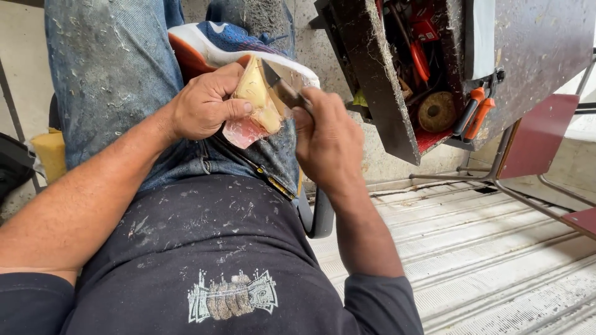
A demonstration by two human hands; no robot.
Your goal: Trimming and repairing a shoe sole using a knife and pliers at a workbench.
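My left hand grips a small pale yellow block of wood, wrapped at its lower end in a pinkish scrap of sandpaper or cloth, and holds it over my lap. My right hand is closed around the handle of a carving knife. The knife's short blade lies against the upper right side of the wood. Both hands are close together above my jeans, which are dusted with fine shavings.
My blue, white and orange sneaker rests on my crossed knee. To the right stands a dark wooden tool tray holding red-handled tools, orange-handled pliers and a round wire brush. A metal-framed bench stands on the ribbed floor.
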